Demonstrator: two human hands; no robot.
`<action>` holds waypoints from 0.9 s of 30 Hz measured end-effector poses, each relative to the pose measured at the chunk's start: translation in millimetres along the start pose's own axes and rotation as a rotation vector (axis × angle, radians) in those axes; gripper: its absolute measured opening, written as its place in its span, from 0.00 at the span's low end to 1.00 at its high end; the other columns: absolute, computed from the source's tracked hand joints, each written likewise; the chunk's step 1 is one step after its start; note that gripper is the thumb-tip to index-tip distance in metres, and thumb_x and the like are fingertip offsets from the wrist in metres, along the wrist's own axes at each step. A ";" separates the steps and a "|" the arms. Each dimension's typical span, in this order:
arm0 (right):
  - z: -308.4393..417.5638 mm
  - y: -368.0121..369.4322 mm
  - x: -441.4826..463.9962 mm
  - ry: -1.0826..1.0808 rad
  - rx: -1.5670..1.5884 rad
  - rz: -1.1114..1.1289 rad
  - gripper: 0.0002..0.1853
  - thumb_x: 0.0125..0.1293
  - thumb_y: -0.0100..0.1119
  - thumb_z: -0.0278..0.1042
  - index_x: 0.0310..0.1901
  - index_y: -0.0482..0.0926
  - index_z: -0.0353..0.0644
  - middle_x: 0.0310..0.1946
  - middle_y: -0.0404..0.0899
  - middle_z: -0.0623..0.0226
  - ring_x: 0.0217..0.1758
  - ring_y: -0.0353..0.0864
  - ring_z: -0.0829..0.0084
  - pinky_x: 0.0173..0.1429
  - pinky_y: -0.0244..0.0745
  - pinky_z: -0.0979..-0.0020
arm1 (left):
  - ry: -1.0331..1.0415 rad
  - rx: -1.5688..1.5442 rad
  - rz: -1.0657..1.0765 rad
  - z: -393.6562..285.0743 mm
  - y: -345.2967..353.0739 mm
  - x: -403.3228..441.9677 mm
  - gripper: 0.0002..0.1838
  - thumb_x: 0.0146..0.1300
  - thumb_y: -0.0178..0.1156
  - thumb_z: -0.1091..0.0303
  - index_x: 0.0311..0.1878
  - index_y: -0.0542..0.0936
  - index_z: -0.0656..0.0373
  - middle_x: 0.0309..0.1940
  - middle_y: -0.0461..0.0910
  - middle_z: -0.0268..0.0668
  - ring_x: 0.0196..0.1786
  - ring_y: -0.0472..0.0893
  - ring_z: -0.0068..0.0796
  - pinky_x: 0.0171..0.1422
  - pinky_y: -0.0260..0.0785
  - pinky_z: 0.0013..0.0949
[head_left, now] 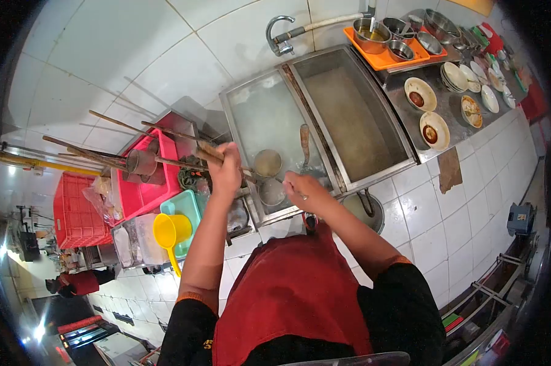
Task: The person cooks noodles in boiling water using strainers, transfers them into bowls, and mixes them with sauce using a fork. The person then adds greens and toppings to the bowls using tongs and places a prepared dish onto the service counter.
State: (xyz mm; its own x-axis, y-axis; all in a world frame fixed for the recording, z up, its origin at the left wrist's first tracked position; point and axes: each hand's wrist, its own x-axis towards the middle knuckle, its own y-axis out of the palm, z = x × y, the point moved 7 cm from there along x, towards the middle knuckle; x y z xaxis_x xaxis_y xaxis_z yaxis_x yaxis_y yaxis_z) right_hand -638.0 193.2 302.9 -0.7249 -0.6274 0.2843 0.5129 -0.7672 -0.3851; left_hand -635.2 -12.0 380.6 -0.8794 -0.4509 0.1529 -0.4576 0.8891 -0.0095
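Round strainer (pixel 272 193) sits at near side of left vat (pixel 251 78), 2nd strainer (pixel 268 163) just beyond; L hand (pixel 226 175) grips wooden handle (pixel 210 153), R hand (pixel 306 191) closed on thin utensil (pixel 280 180) by it. Right vat (pixel 382 175) alongside, then bowls (pixel 435 130) on steel counter (pixel 398 88); yellow dipper (pixel 172 230) & pink tub (pixel 146 204) to left.

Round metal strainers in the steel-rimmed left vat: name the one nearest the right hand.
The lower strainer, just beside the right hand; the upper strainer lies farther off.
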 end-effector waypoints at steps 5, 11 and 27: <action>79.6 -92.5 -26.0 0.090 -0.197 -0.083 0.03 0.65 0.58 0.27 0.37 0.74 0.39 0.23 0.76 0.53 0.26 0.78 0.47 0.31 0.72 0.52 | 0.038 -0.048 0.116 -42.2 15.6 12.1 0.22 0.72 0.58 0.58 0.22 0.66 0.55 0.18 0.62 0.23 0.23 0.61 0.16 0.27 0.50 0.27; 98.9 -95.5 -90.8 -0.267 -0.175 -0.288 0.08 0.60 0.62 0.21 0.42 0.82 0.38 0.25 0.81 0.58 0.27 0.82 0.55 0.32 0.77 0.57 | 0.323 0.030 0.216 -114.9 29.2 21.0 0.23 0.71 0.58 0.56 0.22 0.63 0.54 0.17 0.60 0.26 0.22 0.59 0.19 0.26 0.49 0.30; 7.2 -186.4 -222.3 0.619 0.402 -0.511 0.10 0.75 0.49 0.36 0.37 0.74 0.41 0.31 0.86 0.62 0.35 0.87 0.73 0.33 0.78 0.74 | 0.193 -0.096 0.138 -94.2 71.5 109.3 0.15 0.70 0.53 0.68 0.27 0.61 0.53 0.16 0.53 0.24 0.20 0.54 0.17 0.24 0.46 0.29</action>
State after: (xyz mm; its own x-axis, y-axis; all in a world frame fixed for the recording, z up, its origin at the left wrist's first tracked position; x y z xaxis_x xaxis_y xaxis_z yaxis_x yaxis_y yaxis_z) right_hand -569.1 474.8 317.8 -0.9672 -0.1015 -0.2327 0.0976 -0.9948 0.0281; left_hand -751.6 9.6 489.8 -0.8872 -0.3095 0.3421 -0.3121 0.9488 0.0490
